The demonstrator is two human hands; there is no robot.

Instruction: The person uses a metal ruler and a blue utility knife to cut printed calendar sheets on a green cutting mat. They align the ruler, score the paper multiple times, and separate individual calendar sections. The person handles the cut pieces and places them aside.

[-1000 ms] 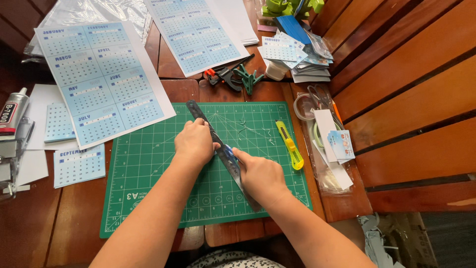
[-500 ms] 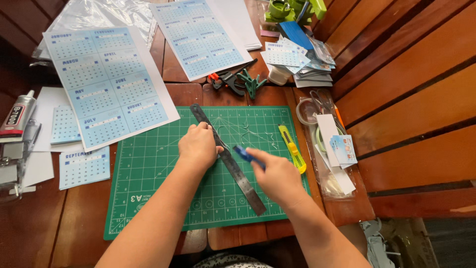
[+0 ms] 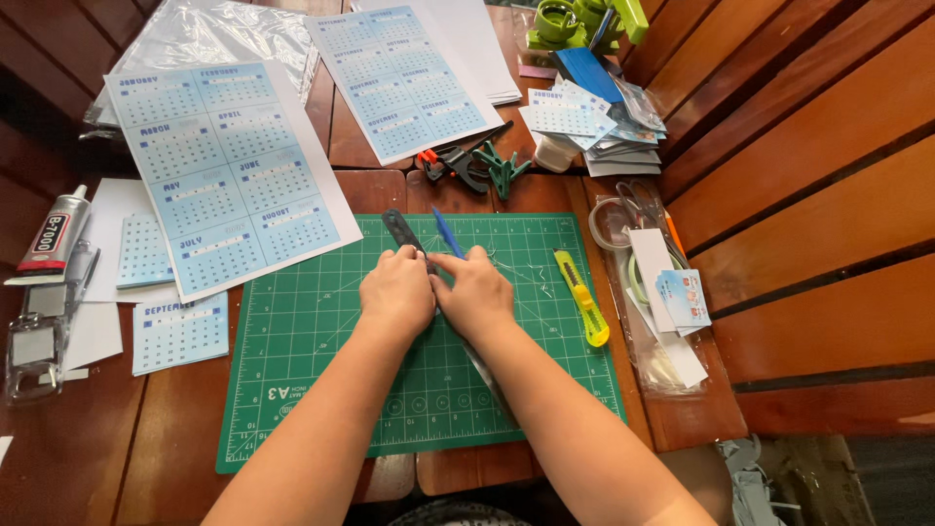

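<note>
Right hand (image 3: 477, 292): fingers closed on a blue craft knife (image 3: 446, 230), tip probably against the ruler (image 3: 401, 230). Left hand (image 3: 397, 290): fingers flat, pressing the ruler onto the green mat (image 3: 302, 341). Risk: ruler slipping, blade riding toward left fingertips.

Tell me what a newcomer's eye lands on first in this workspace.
First the bright green cutting mat at the centre of the wooden table, where the left hand presses down a dark metal ruler and the right hand holds a blue knife against it. Next, the large blue calendar sheet overlapping the mat's upper left corner, and the yellow utility knife lying on the mat's right side.
</note>
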